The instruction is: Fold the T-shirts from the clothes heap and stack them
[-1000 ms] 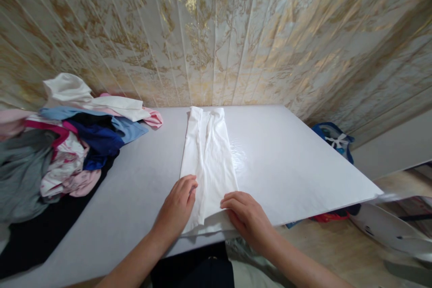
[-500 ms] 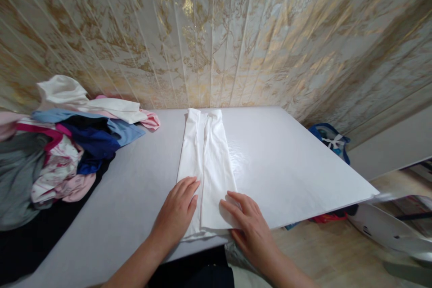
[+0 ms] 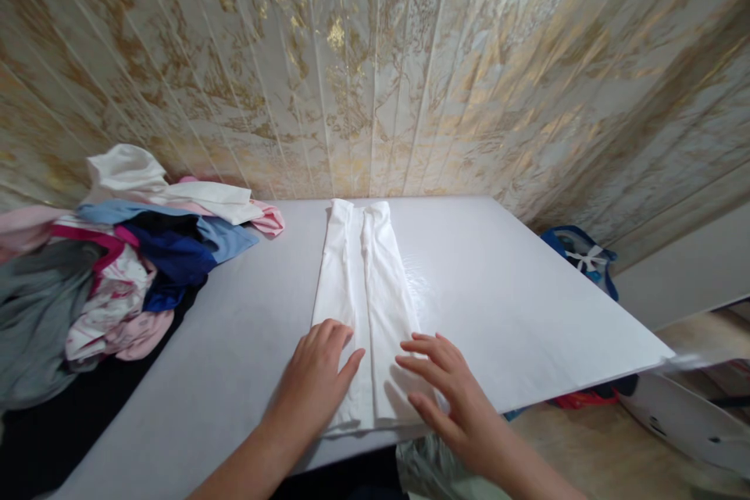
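Note:
A white garment [image 3: 390, 305] lies lengthwise on the pale table, its two sides folded inward so that a narrow strip shows down the middle. Its near end reaches the table's front edge. My left hand [image 3: 322, 367] rests on the near left part of the cloth, thumb apart from the fingers. Over the near right part is my right hand [image 3: 448, 387], fingers spread and slightly bent; whether it touches the cloth I cannot tell. Neither hand grips anything.
A heap of mixed clothes [image 3: 169, 250] lies on the left of the white table [image 3: 504, 289], with black cloth [image 3: 76, 422] beneath it. Behind the table rises a patterned wall [image 3: 375, 78]. A blue bag [image 3: 586, 254] stands beyond the right edge.
My right hand has lifted slightly and its fingers have spread. My left thumb has opened away from the fingers. The garment's folded sides lie a little farther apart, and the view has tilted slightly upward.

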Demonstrator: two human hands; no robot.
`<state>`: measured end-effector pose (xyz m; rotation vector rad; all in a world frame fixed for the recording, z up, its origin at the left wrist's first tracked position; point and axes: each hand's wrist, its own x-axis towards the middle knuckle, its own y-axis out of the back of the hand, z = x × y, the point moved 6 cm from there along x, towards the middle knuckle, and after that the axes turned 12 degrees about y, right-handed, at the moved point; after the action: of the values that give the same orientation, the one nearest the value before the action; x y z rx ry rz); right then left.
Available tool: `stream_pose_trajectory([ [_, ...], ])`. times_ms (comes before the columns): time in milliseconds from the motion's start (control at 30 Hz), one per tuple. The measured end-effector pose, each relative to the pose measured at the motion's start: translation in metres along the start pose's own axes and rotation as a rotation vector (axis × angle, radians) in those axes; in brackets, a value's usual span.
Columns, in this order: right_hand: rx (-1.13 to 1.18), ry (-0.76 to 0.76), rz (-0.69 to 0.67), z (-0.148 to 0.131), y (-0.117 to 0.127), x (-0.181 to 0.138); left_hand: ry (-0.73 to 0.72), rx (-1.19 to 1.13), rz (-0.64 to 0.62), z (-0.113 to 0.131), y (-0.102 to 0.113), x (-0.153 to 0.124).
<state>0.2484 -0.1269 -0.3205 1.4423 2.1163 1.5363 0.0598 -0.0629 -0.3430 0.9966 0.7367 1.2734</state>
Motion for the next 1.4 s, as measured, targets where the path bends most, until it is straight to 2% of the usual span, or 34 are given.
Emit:
stream_pose_trajectory([
  [67, 0.046, -0.036, 0.051, 0.011, 0.012, 0.032, 0.069, 0.069, -0.013, 0.007, 0.004, 0.01],
  [167, 0.075, -0.108, 0.014, 0.038, 0.011, 0.095, 0.133, 0.155, -0.033, 0.012, 0.005, 0.025],
  [300, -0.033, -0.262, -0.078, 0.083, -0.018, 0.179, 0.19, 0.214, -0.047, 0.012, 0.001, 0.037],
  [367, -0.106, -0.419, -0.092, 0.107, -0.035, 0.206, 0.197, 0.223, -0.029, 0.011, 0.001, 0.039],
  [433, -0.136, -0.508, -0.09, 0.122, -0.049, 0.223, 0.207, 0.206, -0.011, 0.007, 0.001, 0.04],
  [567, -0.147, -0.575, -0.071, 0.134, -0.069, 0.232, 0.241, 0.11, -0.007, -0.003, -0.001, 0.043],
  [733, -0.154, -0.561, -0.004, 0.136, -0.075, 0.226, 0.237, 0.048, -0.064, -0.003, -0.001, 0.045],
  [933, -0.121, -0.576, 0.069, 0.139, -0.071, 0.221, 0.194, 0.226, -0.081, 0.009, 0.002, 0.041],
  [1100, -0.132, -0.557, 0.093, 0.139, -0.072, 0.22, 0.183, 0.305, -0.073, 0.005, -0.005, 0.045],
  [1233, -0.129, -0.539, 0.085, 0.138, -0.071, 0.22, 0.237, 0.2, -0.086, 0.002, 0.003, 0.049],
  [1400, -0.19, -0.536, 0.096, 0.137, -0.056, 0.22, 0.266, 0.005, -0.082, 0.01, 0.018, 0.05],
])
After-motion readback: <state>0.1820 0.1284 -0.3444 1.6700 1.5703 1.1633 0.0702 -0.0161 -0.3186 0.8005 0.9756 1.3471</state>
